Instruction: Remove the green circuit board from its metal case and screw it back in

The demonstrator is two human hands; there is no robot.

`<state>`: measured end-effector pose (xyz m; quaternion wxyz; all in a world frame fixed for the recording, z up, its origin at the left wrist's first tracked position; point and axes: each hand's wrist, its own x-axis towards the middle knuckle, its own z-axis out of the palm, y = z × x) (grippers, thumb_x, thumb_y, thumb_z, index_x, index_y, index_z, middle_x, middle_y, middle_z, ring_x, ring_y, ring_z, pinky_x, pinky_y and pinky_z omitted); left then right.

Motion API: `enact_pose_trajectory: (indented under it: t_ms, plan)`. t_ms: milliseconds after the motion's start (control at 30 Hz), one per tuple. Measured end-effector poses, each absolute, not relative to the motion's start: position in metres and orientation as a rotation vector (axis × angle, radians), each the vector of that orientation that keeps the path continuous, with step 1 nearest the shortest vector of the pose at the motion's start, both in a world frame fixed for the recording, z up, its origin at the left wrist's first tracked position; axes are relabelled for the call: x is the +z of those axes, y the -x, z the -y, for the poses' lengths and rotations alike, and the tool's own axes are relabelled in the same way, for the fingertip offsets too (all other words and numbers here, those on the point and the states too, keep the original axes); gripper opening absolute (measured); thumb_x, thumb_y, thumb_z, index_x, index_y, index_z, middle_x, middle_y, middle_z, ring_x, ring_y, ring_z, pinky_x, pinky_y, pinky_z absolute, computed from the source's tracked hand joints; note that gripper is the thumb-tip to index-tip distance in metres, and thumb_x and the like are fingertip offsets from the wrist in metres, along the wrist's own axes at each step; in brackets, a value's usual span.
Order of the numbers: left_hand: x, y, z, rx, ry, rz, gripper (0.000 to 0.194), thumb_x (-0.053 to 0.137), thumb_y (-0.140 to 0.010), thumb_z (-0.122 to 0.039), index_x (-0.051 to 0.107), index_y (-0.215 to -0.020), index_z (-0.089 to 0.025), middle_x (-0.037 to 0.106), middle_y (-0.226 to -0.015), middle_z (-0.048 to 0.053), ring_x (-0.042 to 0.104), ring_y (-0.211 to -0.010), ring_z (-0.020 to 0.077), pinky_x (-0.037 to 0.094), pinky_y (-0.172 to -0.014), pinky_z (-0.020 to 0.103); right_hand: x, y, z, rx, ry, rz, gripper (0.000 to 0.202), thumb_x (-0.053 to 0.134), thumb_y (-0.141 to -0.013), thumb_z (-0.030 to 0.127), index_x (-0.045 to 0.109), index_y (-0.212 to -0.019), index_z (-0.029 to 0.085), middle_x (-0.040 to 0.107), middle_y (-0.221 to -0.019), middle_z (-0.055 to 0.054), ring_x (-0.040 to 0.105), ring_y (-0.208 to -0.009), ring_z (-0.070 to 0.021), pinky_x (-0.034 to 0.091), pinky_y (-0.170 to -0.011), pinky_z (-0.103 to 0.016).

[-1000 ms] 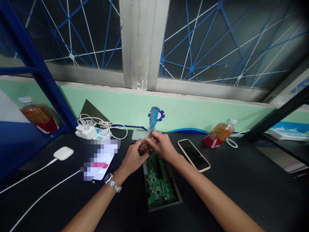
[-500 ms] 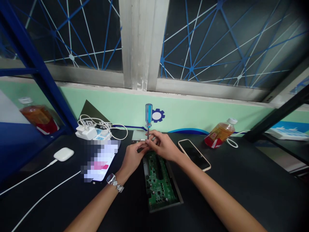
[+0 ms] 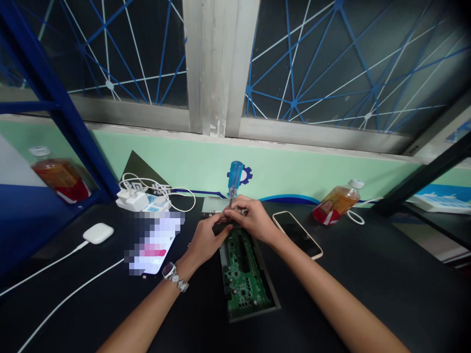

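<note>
"Start big. What is everything sitting on?"

"A dark desk (image 3: 353, 289). In the middle of it lies a shallow metal casing (image 3: 271, 286), open at the top, with a green circuit board (image 3: 246, 287) inside. The board fills most of it (its far end is partly hidden under the fingers)."

"Other containers?"

"Two clear bottles, both with white caps and red labels: a right-hand bottle (image 3: 335, 202) with amber liquid (image 3: 345, 194) in it, and a left-hand bottle (image 3: 61, 174) with the same colour of drink."

"And the hands?"

"Close together over the casing's far end. The right hand (image 3: 253, 220) pinches the shaft of a screwdriver (image 3: 235, 176), which stands nearly upright, blue handle on top. The left hand (image 3: 206, 240) is bent in just beside it, thumb toward the board; I can't tell whether it grips anything."

"Anything smaller?"

"A dark-screened phone (image 3: 296, 233) in a pale cover, right of the casing. Smallest is a white case (image 3: 98, 233) at the left, a cable (image 3: 51, 269) at its edge; its contents don't show."
</note>
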<state>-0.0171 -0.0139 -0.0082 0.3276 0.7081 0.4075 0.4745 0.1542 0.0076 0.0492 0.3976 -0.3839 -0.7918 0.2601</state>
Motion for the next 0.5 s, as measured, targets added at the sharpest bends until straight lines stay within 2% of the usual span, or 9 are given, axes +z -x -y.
enact_pose_trajectory:
  t_ms: [200,367,433,500]
  plan:
    - [-0.008,0.009,0.015,1.369,-1.791,-1.177,0.015,0.074,-0.079,-0.029,0.067,-0.09,-0.021,0.074,-0.087,0.003,0.069,-0.083,0.0203,0.053,-0.077,0.03,0.041,-0.15,-0.008,0.597,1.016,1.918,0.027,0.069,-0.085,0.036,0.06,-0.068,0.018,0.057,-0.072,0.0,0.052,-0.063,-0.0126,0.041,-0.059,-0.025]
    - [-0.008,0.009,0.013,1.347,-1.755,-1.123,0.008,0.069,-0.084,-0.027,0.069,-0.084,-0.019,0.075,-0.083,0.003,0.07,-0.077,0.0196,0.053,-0.073,0.028,0.033,-0.148,-0.011,0.541,1.065,1.848,0.035,0.072,-0.082,0.04,0.052,-0.062,0.019,0.048,-0.066,0.003,0.042,-0.056,-0.0105,0.036,-0.053,-0.024]
    - [-0.009,0.011,0.013,1.321,-1.742,-1.09,0.009,0.067,-0.086,-0.026,0.071,-0.088,-0.019,0.076,-0.086,0.004,0.071,-0.08,0.0207,0.054,-0.076,0.029,0.035,-0.148,-0.01,0.54,1.074,1.854,0.03,0.073,-0.081,0.04,0.057,-0.068,0.018,0.05,-0.07,0.002,0.043,-0.057,-0.0104,0.038,-0.055,-0.025]
    - [-0.009,0.013,0.013,1.291,-1.728,-1.056,0.013,0.064,-0.088,-0.026,0.072,-0.093,-0.018,0.077,-0.09,0.006,0.072,-0.083,0.0217,0.055,-0.078,0.03,0.039,-0.151,-0.01,0.587,1.066,1.887,0.022,0.072,-0.082,0.039,0.064,-0.083,0.018,0.055,-0.082,0.0,0.046,-0.06,-0.0102,0.041,-0.058,-0.025]
